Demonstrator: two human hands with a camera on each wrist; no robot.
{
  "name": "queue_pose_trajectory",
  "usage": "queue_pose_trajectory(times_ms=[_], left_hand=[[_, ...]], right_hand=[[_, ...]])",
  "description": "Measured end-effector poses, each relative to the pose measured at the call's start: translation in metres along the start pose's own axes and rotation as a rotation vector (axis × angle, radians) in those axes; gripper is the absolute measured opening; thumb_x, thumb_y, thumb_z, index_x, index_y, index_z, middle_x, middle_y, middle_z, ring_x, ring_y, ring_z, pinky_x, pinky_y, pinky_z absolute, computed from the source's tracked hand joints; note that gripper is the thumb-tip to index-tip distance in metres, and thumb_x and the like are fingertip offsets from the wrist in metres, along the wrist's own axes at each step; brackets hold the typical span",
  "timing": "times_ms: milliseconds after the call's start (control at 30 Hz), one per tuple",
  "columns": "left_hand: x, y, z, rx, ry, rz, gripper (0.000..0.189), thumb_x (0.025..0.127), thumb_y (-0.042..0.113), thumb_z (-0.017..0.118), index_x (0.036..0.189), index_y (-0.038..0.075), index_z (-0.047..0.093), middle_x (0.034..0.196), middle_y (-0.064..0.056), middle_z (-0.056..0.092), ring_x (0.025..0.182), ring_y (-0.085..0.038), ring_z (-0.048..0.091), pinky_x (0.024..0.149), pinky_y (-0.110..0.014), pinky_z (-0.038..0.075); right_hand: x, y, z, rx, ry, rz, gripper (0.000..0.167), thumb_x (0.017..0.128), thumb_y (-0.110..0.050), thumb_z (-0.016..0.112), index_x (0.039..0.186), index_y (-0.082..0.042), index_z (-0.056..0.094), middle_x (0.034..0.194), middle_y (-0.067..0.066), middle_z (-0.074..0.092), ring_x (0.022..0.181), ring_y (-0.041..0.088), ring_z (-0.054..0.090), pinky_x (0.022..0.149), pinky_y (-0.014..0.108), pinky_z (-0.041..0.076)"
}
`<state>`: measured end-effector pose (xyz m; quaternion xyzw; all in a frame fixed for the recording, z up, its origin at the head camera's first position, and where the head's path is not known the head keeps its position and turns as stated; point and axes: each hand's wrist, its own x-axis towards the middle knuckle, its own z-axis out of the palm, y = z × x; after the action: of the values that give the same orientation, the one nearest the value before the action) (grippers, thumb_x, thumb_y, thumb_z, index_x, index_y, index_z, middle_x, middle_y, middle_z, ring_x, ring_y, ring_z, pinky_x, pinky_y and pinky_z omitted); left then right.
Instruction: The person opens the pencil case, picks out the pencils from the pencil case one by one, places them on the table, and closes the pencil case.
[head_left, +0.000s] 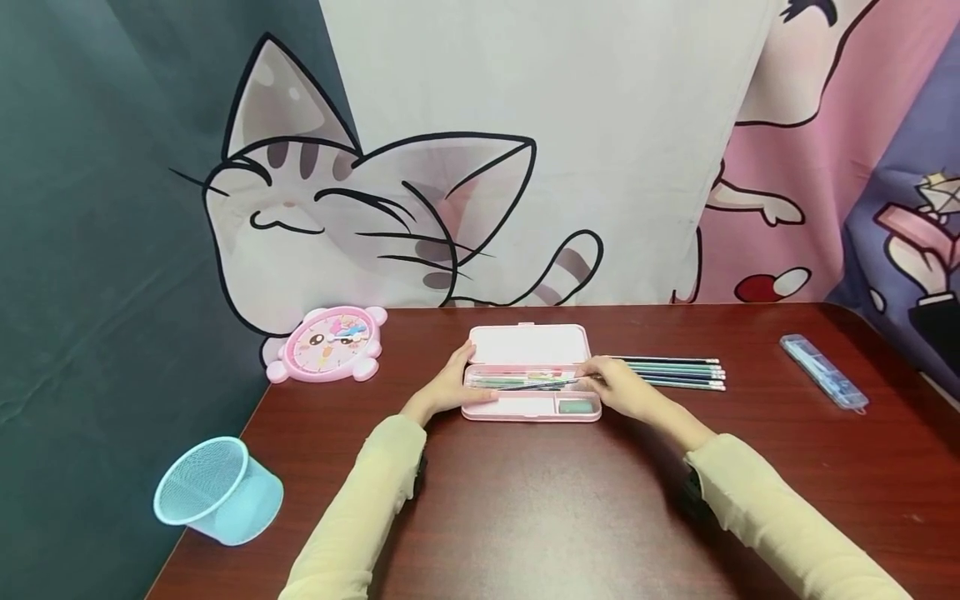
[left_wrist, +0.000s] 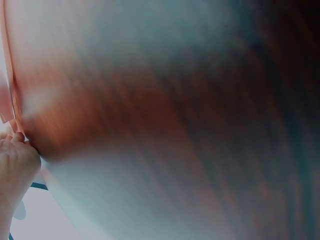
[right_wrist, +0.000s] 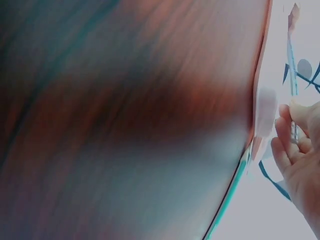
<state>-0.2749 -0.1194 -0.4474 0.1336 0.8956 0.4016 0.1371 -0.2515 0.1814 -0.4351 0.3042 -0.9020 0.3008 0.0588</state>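
A pink pencil case [head_left: 525, 407] lies with its lid [head_left: 529, 345] raised at the back. Several pens or pencils [head_left: 491, 382] lie in its long middle compartment, and a green eraser-like block [head_left: 575, 407] sits in the front right one. At the case's left end, my left hand [head_left: 447, 385] grips the side, its thumb across the front. My right hand [head_left: 619, 388] pinches a dark pencil [head_left: 551, 383] near its right end, and the pencil slants over the middle compartment. In the right wrist view, thumb and fingers close round the pencil [right_wrist: 293, 70].
Several pencils [head_left: 682, 373] lie in a row just right of the case. A blue transparent box [head_left: 823, 372] is at the far right. A pink clock [head_left: 330, 343] lies at the back left, and a light blue mesh holder [head_left: 240, 500] lies tilted near the left edge.
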Motion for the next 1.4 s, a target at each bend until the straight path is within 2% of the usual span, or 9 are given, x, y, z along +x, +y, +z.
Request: queue_pose_trajectory(times_ms=[200, 333, 533, 667, 867, 1000, 1100, 1300, 1400], left_hand=[[0.0, -0.001, 0.0, 0.002, 0.005, -0.003, 0.097, 0.074, 0.031, 0.074, 0.146, 0.007, 0.014, 0.155, -0.004, 0.006, 0.142, -0.02, 0.009, 0.114, -0.041, 0.014], [-0.001, -0.001, 0.0, 0.0, 0.001, 0.002, 0.097, 0.074, 0.031, 0.074, 0.146, 0.006, 0.014, 0.155, -0.005, 0.006, 0.142, -0.021, 0.01, 0.114, -0.042, 0.015], [0.0, 0.0, 0.0, 0.012, -0.006, 0.004, 0.097, 0.074, 0.033, 0.074, 0.146, 0.007, 0.014, 0.155, -0.005, 0.006, 0.142, -0.022, 0.01, 0.114, -0.043, 0.015], [0.001, 0.0, 0.0, 0.014, -0.004, 0.011, 0.097, 0.074, 0.032, 0.074, 0.146, 0.007, 0.014, 0.155, -0.005, 0.006, 0.142, -0.022, 0.009, 0.114, -0.042, 0.015], [0.001, 0.001, -0.002, 0.007, -0.003, 0.017, 0.097, 0.074, 0.031, 0.074, 0.146, 0.006, 0.014, 0.155, -0.006, 0.006, 0.142, -0.021, 0.009, 0.114, -0.042, 0.014], [0.0, 0.001, -0.004, 0.013, -0.01, -0.001, 0.097, 0.074, 0.033, 0.073, 0.147, 0.007, 0.013, 0.155, -0.005, 0.005, 0.142, -0.021, 0.008, 0.114, -0.043, 0.014], [-0.001, 0.002, -0.005, 0.022, -0.009, -0.01, 0.097, 0.075, 0.033, 0.073, 0.147, 0.008, 0.013, 0.155, -0.005, 0.004, 0.142, -0.021, 0.008, 0.114, -0.043, 0.014], [-0.002, 0.004, -0.004, 0.018, -0.006, 0.001, 0.096, 0.075, 0.031, 0.073, 0.146, 0.006, 0.013, 0.155, -0.006, 0.005, 0.142, -0.022, 0.009, 0.114, -0.043, 0.014], [-0.002, 0.005, -0.003, 0.002, 0.002, 0.017, 0.096, 0.075, 0.029, 0.073, 0.146, 0.003, 0.014, 0.155, -0.008, 0.006, 0.142, -0.024, 0.009, 0.114, -0.043, 0.014]], right_hand=[[-0.011, 0.016, -0.011, -0.075, 0.164, -0.094, 0.003, 0.081, 0.003, 0.062, 0.084, 0.002, 0.062, 0.082, 0.01, 0.065, 0.075, 0.017, 0.058, 0.067, 0.034, 0.049], [-0.025, 0.03, -0.022, -0.114, 0.212, -0.089, 0.004, 0.08, 0.003, 0.064, 0.082, 0.002, 0.06, 0.077, 0.006, 0.063, 0.071, 0.011, 0.054, 0.063, 0.03, 0.046], [-0.053, 0.049, -0.044, -0.137, 0.224, -0.065, 0.01, 0.079, 0.005, 0.063, 0.086, -0.001, 0.059, 0.074, 0.002, 0.06, 0.068, 0.002, 0.046, 0.063, 0.014, 0.036], [-0.075, 0.062, -0.061, -0.151, 0.228, -0.06, 0.013, 0.08, 0.005, 0.062, 0.088, -0.003, 0.057, 0.072, -0.001, 0.056, 0.066, -0.003, 0.041, 0.061, 0.009, 0.03], [-0.1, 0.081, -0.076, -0.2, 0.236, -0.057, 0.018, 0.076, 0.007, 0.066, 0.085, -0.006, 0.057, 0.069, -0.005, 0.055, 0.066, -0.005, 0.046, 0.061, 0.006, 0.033], [-0.105, 0.086, -0.077, -0.235, 0.214, -0.049, 0.021, 0.07, 0.007, 0.07, 0.08, -0.007, 0.059, 0.07, -0.005, 0.059, 0.067, -0.006, 0.051, 0.064, 0.002, 0.036], [-0.105, 0.085, -0.078, -0.276, 0.201, -0.024, 0.022, 0.067, 0.004, 0.073, 0.079, -0.01, 0.06, 0.072, -0.006, 0.06, 0.067, -0.003, 0.053, 0.063, 0.006, 0.04], [-0.101, 0.081, -0.08, -0.416, 0.19, 0.008, 0.023, 0.064, -0.002, 0.077, 0.076, -0.013, 0.061, 0.069, -0.005, 0.058, 0.063, 0.011, 0.054, 0.057, 0.029, 0.045], [-0.1, 0.079, -0.082, -0.433, 0.163, 0.041, 0.022, 0.063, -0.003, 0.077, 0.074, -0.013, 0.061, 0.067, -0.006, 0.057, 0.061, 0.011, 0.052, 0.056, 0.031, 0.044]])
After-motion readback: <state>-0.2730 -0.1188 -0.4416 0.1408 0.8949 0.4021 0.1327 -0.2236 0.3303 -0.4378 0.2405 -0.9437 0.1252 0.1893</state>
